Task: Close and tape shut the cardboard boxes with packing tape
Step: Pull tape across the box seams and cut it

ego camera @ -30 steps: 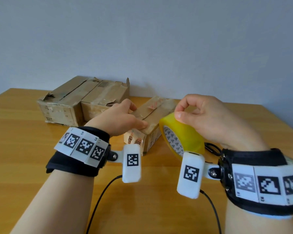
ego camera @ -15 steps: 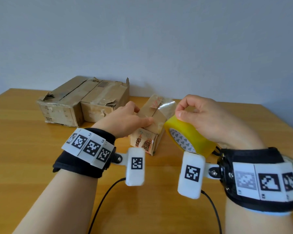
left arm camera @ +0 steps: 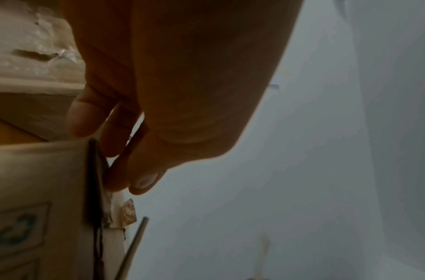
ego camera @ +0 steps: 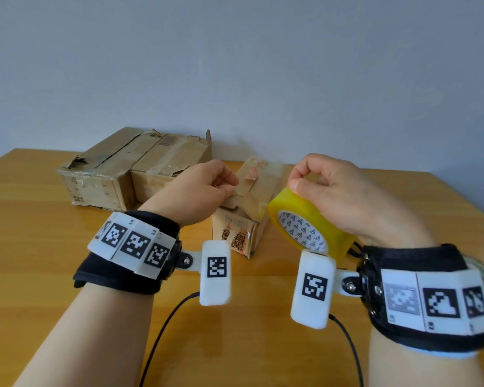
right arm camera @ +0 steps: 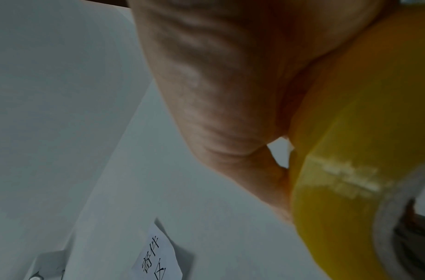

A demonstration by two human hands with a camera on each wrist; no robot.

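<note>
Left hand point(ego camera: 199, 191): pinching tape end onto small box point(ego camera: 245, 216), flaps closed.
Right hand point(ego camera: 344, 196): gripping yellow tape roll point(ego camera: 305, 227).
Left to do: strip not yet laid; far-left boxes point(ego camera: 134, 169) look untaped.

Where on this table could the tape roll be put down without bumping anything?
Bare wood lies left of the small box, in front of the two big boxes, and at the table right of the right hand. It is crowded in the middle, where both hands, the tape roll and the small box meet.
</note>
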